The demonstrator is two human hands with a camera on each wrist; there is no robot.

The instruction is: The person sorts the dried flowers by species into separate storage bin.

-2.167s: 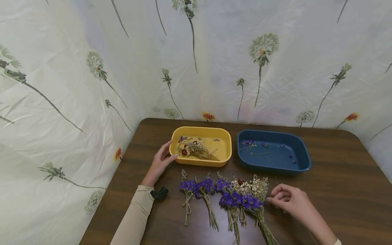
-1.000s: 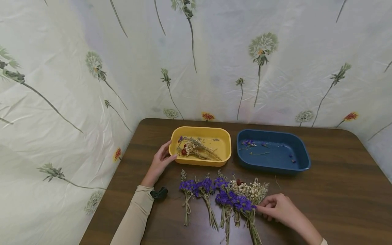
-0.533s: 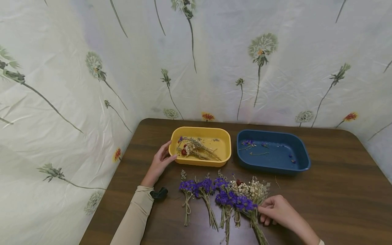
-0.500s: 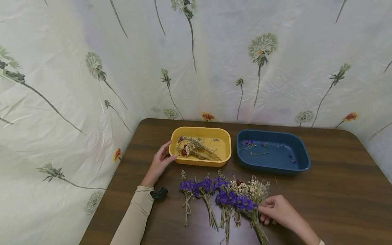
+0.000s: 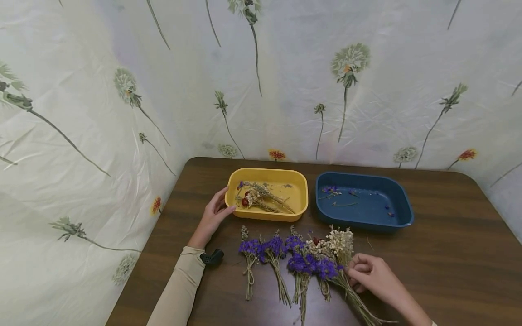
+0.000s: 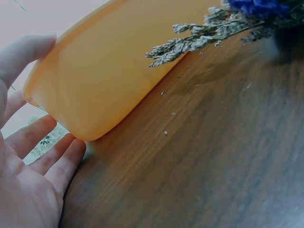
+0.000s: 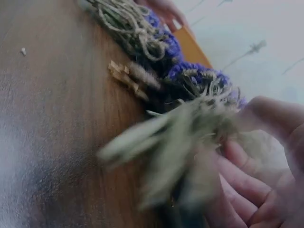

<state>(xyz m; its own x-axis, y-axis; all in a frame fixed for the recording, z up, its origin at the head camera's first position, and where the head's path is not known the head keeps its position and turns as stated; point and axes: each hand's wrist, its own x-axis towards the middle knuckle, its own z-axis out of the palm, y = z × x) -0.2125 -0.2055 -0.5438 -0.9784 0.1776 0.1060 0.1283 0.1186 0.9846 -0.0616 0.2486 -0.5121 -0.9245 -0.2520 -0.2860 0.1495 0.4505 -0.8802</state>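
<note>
My left hand point(image 5: 214, 212) touches the left end of a yellow tray point(image 5: 302, 213) with straight, spread fingers. In the left wrist view its fingers and thumb lie against the outer wall of the yellow tray point(image 6: 102, 80). At the right end of a row of dried flowers, my right hand point(image 5: 373, 276) pinches a dried flower bunch point(image 5: 340, 242) with cream heads and long stems. Its stems point(image 7: 166, 147) look blurred in the right wrist view, splaying past the thumb and curled fingers. Purple flowers point(image 5: 326, 268) overlap this bunch, so which stems belong to it is partly hidden.
Several twine-tied purple bunches point(image 5: 274, 246) lie in front of the trays. Dried sprigs with red heads point(image 5: 261, 199) lie inside the yellow tray. A blue tray point(image 5: 403, 222) holding petals and bits stands to its right. A floral-printed sheet point(image 5: 285, 113) hangs behind the brown table point(image 5: 456, 235).
My right hand moves from the table right of the bunches onto the rightmost one and pinches it. The cream heads shift up and left while its stems swing right. My left hand stays put.
</note>
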